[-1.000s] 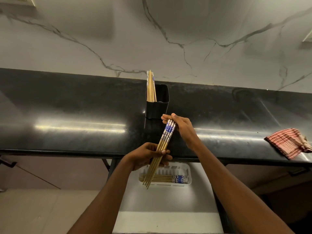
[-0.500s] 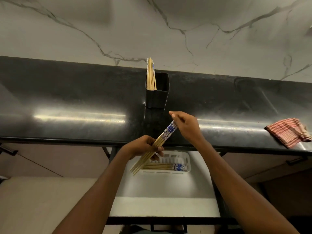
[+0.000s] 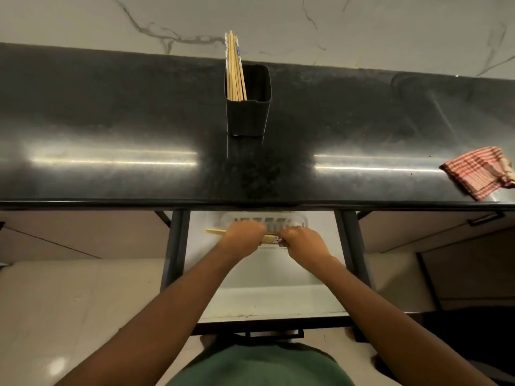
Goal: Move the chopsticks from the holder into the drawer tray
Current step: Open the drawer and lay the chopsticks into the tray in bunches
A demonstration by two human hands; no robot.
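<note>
A black square holder [image 3: 247,112] stands on the dark counter with several wooden chopsticks [image 3: 235,71] upright in its left side. Below the counter edge, in the open drawer, lies a white slotted tray [image 3: 298,220]. My left hand [image 3: 244,235] and my right hand [image 3: 301,242] both grip a bundle of chopsticks [image 3: 269,239] held level over the tray. The bundle's thin tips [image 3: 215,231] stick out to the left past my left hand. My hands hide most of the tray and whatever lies in it.
The black counter [image 3: 111,151] overhangs the back of the white drawer [image 3: 267,299]. A red checked cloth [image 3: 479,171] lies at the counter's right edge. Dark metal drawer rails [image 3: 174,246] run on both sides. A marble wall rises behind.
Both hands have lowered the bundle from in front of the holder down into the drawer and turned it from slanted to level over the tray. The camera has tilted downward.
</note>
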